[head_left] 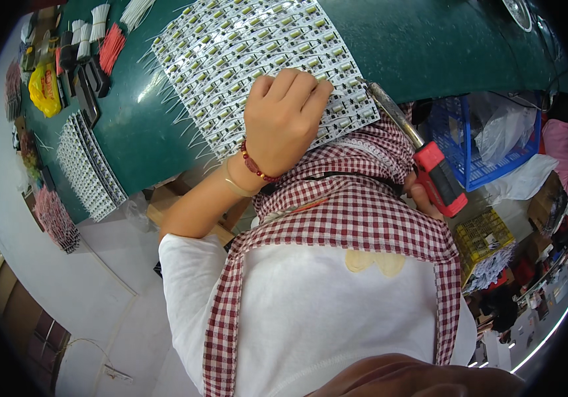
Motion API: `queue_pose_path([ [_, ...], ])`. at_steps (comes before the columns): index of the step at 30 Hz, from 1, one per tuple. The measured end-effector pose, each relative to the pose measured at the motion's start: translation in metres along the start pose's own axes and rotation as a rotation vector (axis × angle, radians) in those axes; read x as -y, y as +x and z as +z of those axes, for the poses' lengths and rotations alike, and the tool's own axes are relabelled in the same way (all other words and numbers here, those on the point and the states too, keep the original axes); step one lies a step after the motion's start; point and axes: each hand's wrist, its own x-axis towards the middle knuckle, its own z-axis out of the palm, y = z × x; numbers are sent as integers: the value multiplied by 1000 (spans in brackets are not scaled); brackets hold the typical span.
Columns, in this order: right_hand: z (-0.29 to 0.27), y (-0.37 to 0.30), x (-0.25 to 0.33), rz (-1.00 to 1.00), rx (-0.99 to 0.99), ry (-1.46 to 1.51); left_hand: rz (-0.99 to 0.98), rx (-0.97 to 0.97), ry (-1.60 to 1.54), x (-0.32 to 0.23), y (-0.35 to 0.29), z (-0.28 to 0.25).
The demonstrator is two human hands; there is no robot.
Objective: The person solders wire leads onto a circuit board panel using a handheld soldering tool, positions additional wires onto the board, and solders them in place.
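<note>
A large white panel of small circuit boards [231, 73] lies at the green table's near edge, with thin white wires sticking out along its left side. My left hand [282, 112] rests on the panel's near part, fingers curled and pressed together. Its fingertips are hidden, so what they pinch, if anything, does not show. My right hand [421, 196], mostly hidden behind the handle, grips a soldering iron [440, 178] with a red and black handle. The iron's metal barrel points up and left, its tip beside the panel's right edge.
More circuit-board panels [88, 165] lie at the table's left end. Behind them are a yellow bag [45, 90], red wires [112, 49] and white wire bundles [99, 21]. A blue crate [467, 142] and a yellow basket [484, 239] stand at the right, below the green table [429, 46].
</note>
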Motion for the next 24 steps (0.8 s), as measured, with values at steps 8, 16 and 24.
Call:
queue_pose_path([
  [8, -2, 19, 9, -265, -5, 72, 18, 56, -134, -8, -12, 11],
  [16, 1, 36, 32, -314, -36, -54, 39, 55, -153, -8, -10, 14],
  [24, -3, 45, 36, -321, -5, -61, 57, 67, -131, -9, -9, 14],
])
